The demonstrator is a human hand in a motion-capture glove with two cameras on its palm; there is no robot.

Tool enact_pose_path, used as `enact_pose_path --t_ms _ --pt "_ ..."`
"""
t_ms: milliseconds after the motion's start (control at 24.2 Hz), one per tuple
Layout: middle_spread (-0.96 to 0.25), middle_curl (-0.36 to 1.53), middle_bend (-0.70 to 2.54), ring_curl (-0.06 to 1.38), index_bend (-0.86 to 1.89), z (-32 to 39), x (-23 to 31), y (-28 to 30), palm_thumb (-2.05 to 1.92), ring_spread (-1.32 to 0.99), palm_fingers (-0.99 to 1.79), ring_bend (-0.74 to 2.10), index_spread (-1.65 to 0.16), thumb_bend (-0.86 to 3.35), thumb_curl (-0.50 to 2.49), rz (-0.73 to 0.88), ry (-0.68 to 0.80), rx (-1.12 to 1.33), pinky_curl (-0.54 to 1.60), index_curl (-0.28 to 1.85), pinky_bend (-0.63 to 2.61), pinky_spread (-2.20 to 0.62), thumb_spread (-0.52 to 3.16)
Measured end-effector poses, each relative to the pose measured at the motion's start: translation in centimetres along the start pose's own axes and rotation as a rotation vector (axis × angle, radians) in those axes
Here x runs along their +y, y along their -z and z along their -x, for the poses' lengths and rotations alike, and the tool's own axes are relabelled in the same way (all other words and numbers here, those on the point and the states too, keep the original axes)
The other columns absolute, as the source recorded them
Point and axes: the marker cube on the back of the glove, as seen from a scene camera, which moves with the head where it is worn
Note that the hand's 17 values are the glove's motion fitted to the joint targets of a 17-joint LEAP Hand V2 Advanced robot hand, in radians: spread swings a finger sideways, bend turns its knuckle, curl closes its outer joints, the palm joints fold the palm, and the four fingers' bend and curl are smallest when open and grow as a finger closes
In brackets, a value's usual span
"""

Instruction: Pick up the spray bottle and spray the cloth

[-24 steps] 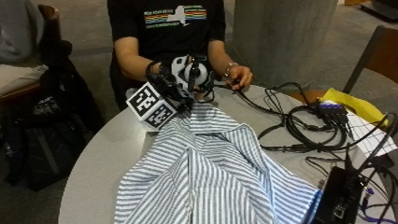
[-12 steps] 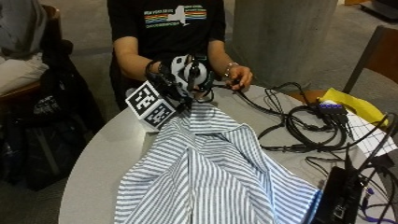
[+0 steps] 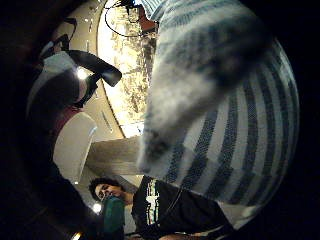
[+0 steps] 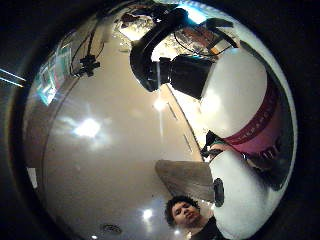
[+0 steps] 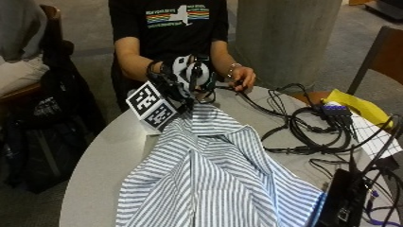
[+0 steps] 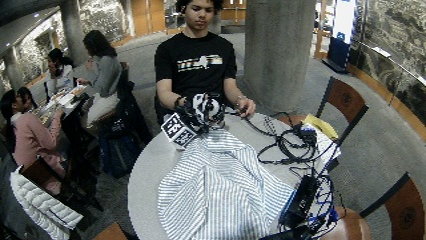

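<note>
Spray bottle of white plastic with a black trigger head (image 5: 192, 75) is upright in the gloved right hand (image 5: 171, 84), at the near edge of the round grey table (image 5: 107, 156) in front of the seated person. That is how the outside view shows it: the gloved fingers are curled round the bottle's body, just above the upper end of the blue-and-white striped cloth (image 5: 214, 179), which lies spread across the tabletop. The bare left hand (image 5: 241, 78) rests on the table beside a tangle of black cables (image 5: 308, 130), near a yellow sheet (image 5: 355, 104).

In the wide outside view the bottle (image 6: 205, 107) sits in the same hand (image 6: 190, 111), over the top of the striped cloth (image 6: 219, 190).

From the thumb side palm view, the white bottle with its dark red label band (image 4: 240, 107) fills one side, close to the palm, its black sprayer (image 4: 170, 55) sticking out from it.

From the little finger side palm view, the striped cloth (image 3: 235, 120) fills much of the picture, and the bottle's black trigger (image 3: 97, 67) shows beside it.
</note>
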Motion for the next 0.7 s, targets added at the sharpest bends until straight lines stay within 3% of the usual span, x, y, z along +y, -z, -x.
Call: enact_pose_path --t_ms 414,703 --pt "-0.11 0.61 0.22 0.46 0.11 0.6 2.6 -3.3 1.02 -0.08 1.03 0.63 -0.16 -0.02 0.69 0.164 0.306 0.383 0.39 0.20 0.52 -0.16 0.59" --pt "-0.09 0.61 0.25 0.44 0.17 -3.9 4.1 -8.3 1.07 -0.07 0.91 0.54 -0.16 -0.01 0.68 0.363 0.379 0.676 0.36 0.26 0.34 -0.05 0.67"
